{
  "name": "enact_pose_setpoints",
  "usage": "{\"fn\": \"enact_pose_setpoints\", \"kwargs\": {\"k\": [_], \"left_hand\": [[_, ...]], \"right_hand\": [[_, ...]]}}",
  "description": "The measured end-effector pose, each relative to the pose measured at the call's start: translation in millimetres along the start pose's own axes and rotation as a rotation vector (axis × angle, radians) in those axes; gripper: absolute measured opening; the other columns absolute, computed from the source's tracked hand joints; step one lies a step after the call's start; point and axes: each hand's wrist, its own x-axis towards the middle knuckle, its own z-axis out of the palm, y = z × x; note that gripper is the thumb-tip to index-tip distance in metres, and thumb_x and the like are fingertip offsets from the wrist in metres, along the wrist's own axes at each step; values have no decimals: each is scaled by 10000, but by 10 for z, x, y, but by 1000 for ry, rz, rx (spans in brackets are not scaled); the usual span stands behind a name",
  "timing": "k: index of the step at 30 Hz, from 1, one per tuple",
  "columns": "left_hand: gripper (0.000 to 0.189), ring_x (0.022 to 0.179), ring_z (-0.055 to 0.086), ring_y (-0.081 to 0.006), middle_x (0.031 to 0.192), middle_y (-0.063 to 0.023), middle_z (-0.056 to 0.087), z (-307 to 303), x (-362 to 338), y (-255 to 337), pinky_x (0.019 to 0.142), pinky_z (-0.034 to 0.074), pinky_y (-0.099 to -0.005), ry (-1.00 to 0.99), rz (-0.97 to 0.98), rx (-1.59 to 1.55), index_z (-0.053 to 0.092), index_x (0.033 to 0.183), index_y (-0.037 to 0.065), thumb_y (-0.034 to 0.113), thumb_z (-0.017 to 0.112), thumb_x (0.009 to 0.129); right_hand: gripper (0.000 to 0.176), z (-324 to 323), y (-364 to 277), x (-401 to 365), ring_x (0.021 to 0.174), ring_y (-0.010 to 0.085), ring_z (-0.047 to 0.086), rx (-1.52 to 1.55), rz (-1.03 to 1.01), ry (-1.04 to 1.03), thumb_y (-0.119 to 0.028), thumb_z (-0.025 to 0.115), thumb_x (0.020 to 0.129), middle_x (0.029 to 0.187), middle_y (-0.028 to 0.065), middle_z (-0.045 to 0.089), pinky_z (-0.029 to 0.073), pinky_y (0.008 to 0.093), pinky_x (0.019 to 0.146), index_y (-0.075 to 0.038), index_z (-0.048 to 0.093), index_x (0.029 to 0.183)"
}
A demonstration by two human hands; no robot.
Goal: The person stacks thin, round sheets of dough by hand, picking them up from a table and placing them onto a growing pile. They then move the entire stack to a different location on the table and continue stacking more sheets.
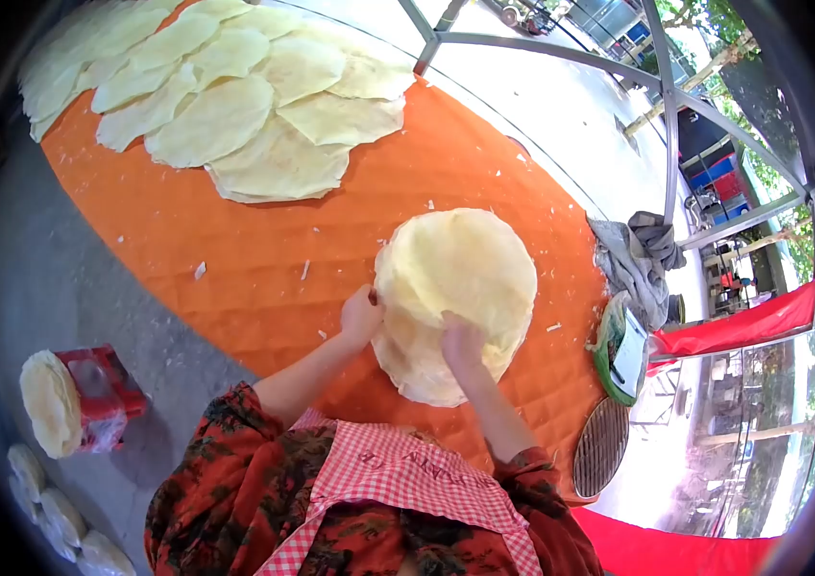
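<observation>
A stack of round, pale flatbreads (470, 259) lies on the orange cloth (263, 250) in front of me. At the stack's left edge, my left hand (361, 317) has its fingers closed on the rim of a flatbread. My right hand (463, 343) is over the lower middle of the stack, touching the top sheet; motion blur hides how its fingers are set. A fold or raised part of the top sheet shows between the two hands. Many overlapping flatbreads (215, 115) are spread at the upper left of the cloth.
Right of the stack are a grey cloth (633, 264), a green bag with a white item (623, 350) and a round slatted rack (601, 446). On the floor at left, flatbreads (52, 403) rest on a red stool (105, 394), near several packed bundles (61, 518). Metal frame bars (551, 56) stand beyond.
</observation>
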Motion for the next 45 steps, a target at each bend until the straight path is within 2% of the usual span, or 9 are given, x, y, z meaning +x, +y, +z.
{"fn": "enact_pose_setpoints", "kwargs": {"k": [6, 11, 15, 20, 25, 27, 32, 39, 45], "left_hand": [[324, 766, 651, -216, 894, -130, 644, -14, -82, 277, 678, 539, -355, -100, 28, -95, 454, 1059, 9, 92, 639, 806], [268, 861, 647, -254, 1028, -135, 586, -171, -201, 640, 752, 557, -391, -374, -471, -856, 418, 1102, 17, 69, 540, 869], [281, 890, 620, -214, 997, -106, 576, -39, -250, 569, 744, 539, -368, -469, -446, -1067, 449, 1123, 35, 92, 534, 861], [305, 800, 550, -152, 971, -83, 557, 266, -255, 150, 669, 477, -306, -461, -83, -272, 508, 1108, 54, 96, 560, 811], [353, 782, 560, -187, 900, -86, 560, 332, -268, 111, 673, 476, -324, -164, 143, -93, 499, 1114, 31, 82, 608, 782], [350, 790, 580, -219, 883, -99, 574, 306, -278, 103, 688, 483, -341, 249, 315, 80, 509, 1097, 26, 91, 632, 775], [265, 797, 603, -249, 848, -124, 613, 114, -116, 55, 700, 491, -350, 14, 12, 3, 557, 990, 5, 102, 653, 764], [153, 748, 617, -298, 775, -170, 624, 5, -135, 188, 679, 483, -385, -41, 47, 25, 580, 807, -13, 137, 601, 792], [97, 750, 608, -180, 838, -75, 599, 169, -91, 295, 642, 531, -335, -276, -178, -529, 551, 886, 8, 95, 581, 855]], "right_hand": [[166, -154, -145, 31, 795, 347, 632, 48, 32, -79, -131, 567, 756, 875, 159, 635, 509, 449, 648, -52, 586, 901], [432, 77, -282, -197, 930, 354, 599, 57, -86, 107, -230, 621, 750, 1125, 189, 587, 503, 466, 749, -17, 523, 1113], [302, 339, -56, -196, 867, 376, 606, 188, 144, 53, -237, 638, 734, 937, 195, 632, 487, 482, 753, -20, 617, 942], [136, -190, 1706, 781, 566, 276, 561, -76, -143, -126, -154, 612, 754, 614, 132, 600, 450, 379, 522, -31, 669, 765], [133, -2122, 331, 955, 688, 319, 648, 41, 127, 61, -102, 575, 782, 756, 189, 634, 486, 408, 580, -25, 652, 859], [217, -1812, 336, 701, 790, 347, 661, -7, 123, 28, -84, 560, 769, 855, 186, 667, 517, 421, 659, -53, 678, 949], [307, 103, 276, -79, 820, 378, 648, 20, 47, -4, -59, 529, 741, 859, 181, 675, 516, 478, 766, -101, 689, 1001], [213, -372, 251, 144, 811, 379, 641, 126, 232, -85, -72, 540, 757, 825, 190, 658, 499, 477, 711, -108, 699, 894], [404, -59, -154, -124, 885, 380, 608, 227, 99, -156, -160, 613, 762, 965, 210, 618, 510, 454, 720, -50, 550, 1146]]}}
